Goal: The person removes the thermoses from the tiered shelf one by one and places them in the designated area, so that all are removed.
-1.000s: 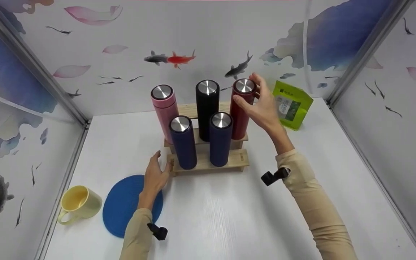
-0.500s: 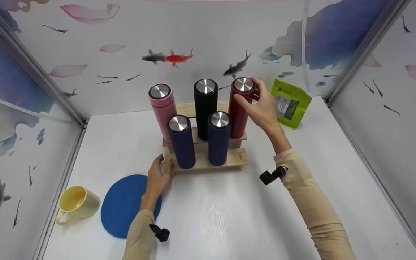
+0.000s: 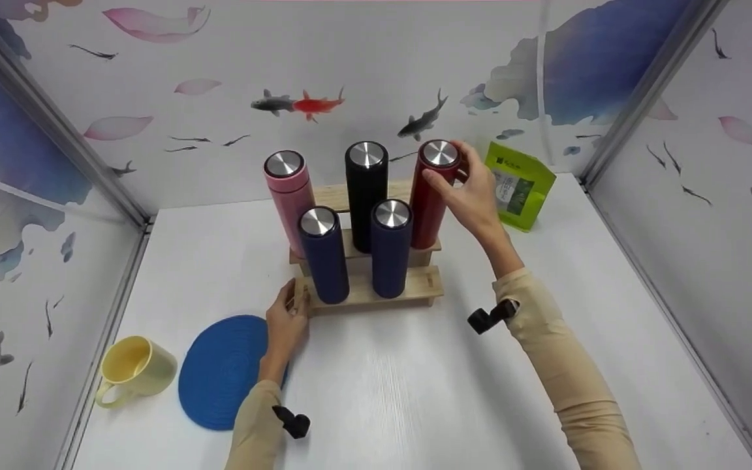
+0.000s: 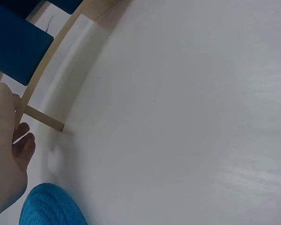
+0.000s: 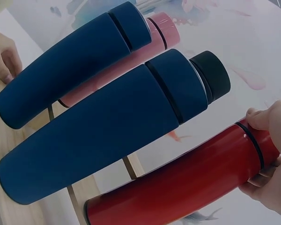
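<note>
A stepped wooden rack (image 3: 420, 283) bears several upright thermos bottles with steel-topped lids. My right hand (image 3: 478, 199) holds the red thermos (image 3: 428, 212) near its lid, at the right end of the upper step. The right wrist view shows thumb and fingers round the upper part of the red thermos (image 5: 192, 180). At the lower step's left end, my left hand (image 3: 286, 326) grips the board (image 4: 33, 86), fingers partly beneath it. A pink thermos (image 3: 290, 207) and a black thermos (image 3: 367, 196) share the upper step. Two blue thermoses (image 3: 327, 264) stand on the lower one.
A round blue placemat (image 3: 216, 375) lies partly under the left forearm. Left of it stands a yellow mug (image 3: 144, 369). A green pouch (image 3: 523, 189) stands behind the right hand. Patterned walls (image 3: 206, 156) bound the white table (image 3: 389, 385) at the back and sides.
My left hand has moved slightly forward and closed on the rack's left end. My right hand keeps its hold on the red thermos. The head view has shifted slightly.
</note>
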A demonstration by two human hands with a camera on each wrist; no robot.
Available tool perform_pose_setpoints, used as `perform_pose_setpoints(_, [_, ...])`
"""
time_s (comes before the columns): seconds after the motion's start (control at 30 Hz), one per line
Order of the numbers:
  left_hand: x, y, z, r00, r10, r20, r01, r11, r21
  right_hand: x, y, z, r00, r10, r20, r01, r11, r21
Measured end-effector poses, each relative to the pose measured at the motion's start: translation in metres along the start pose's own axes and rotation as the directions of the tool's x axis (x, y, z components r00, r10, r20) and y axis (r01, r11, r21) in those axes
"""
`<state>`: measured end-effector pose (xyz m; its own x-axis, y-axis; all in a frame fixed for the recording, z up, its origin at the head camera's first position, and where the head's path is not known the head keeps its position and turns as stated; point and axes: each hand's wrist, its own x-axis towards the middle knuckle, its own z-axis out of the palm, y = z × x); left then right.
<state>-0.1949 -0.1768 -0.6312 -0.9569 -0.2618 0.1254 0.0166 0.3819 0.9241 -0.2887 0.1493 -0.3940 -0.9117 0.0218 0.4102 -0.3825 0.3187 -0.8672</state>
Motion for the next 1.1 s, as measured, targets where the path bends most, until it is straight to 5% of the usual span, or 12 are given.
perform_pose_setpoints(0.3, [-0.003,-0.001,0.004,0.995,-0.094,-0.017,0.092,0.99,-0.108,-0.002,0.005,-0.015,1.0,0.003,-0.006,-0.003,1.0,0.029])
perform_pose_setpoints(0.7, [0.0,0.003,0.002,0.996,-0.078,-0.043,0.071,0.985,-0.158,0.001,0.006,-0.035,0.998,-0.029,-0.052,0.029,1.0,-0.006])
perform_pose_setpoints(1.1, [-0.002,0.002,0.007,0.987,-0.154,-0.042,0.138,0.957,-0.257,0.003,0.006,-0.068,0.988,0.003,-0.156,-0.009,0.999,-0.037])
